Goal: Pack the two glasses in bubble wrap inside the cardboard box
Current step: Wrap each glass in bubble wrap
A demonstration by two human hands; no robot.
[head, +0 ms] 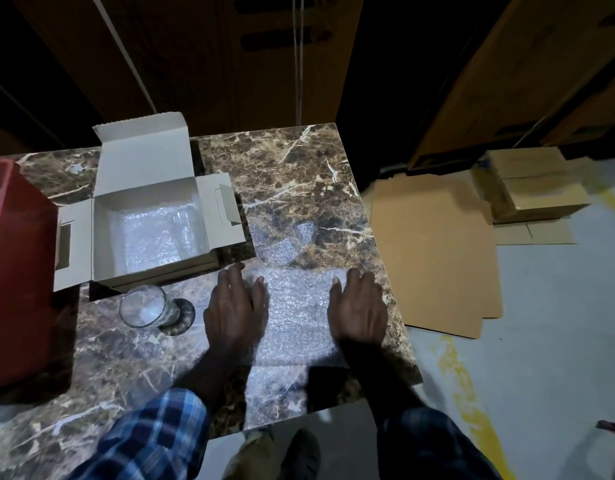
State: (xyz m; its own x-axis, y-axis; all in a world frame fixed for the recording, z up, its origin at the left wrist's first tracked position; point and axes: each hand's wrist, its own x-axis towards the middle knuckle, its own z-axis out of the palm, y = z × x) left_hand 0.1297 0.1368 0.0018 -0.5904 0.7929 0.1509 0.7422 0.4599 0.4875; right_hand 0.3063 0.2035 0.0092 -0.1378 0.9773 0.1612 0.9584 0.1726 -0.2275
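A sheet of bubble wrap (299, 306) lies flat on the marble table (292, 168). My left hand (235, 308) presses its left edge with straight fingers. My right hand (359, 308) presses its right edge the same way. A clear drinking glass (145, 306) stands upright left of my left hand, apart from it. Behind the glass sits the open grey cardboard box (105, 168) with its flaps spread. Inside the box lies a bundle of bubble wrap (150, 233); a glass shape shows faintly through it at the right side.
A red container (18, 271) stands at the table's left edge, beside the box. The table's right edge runs close to my right hand. On the floor to the right lie flat cardboard sheets (434, 251) and stacked brown boxes (534, 185).
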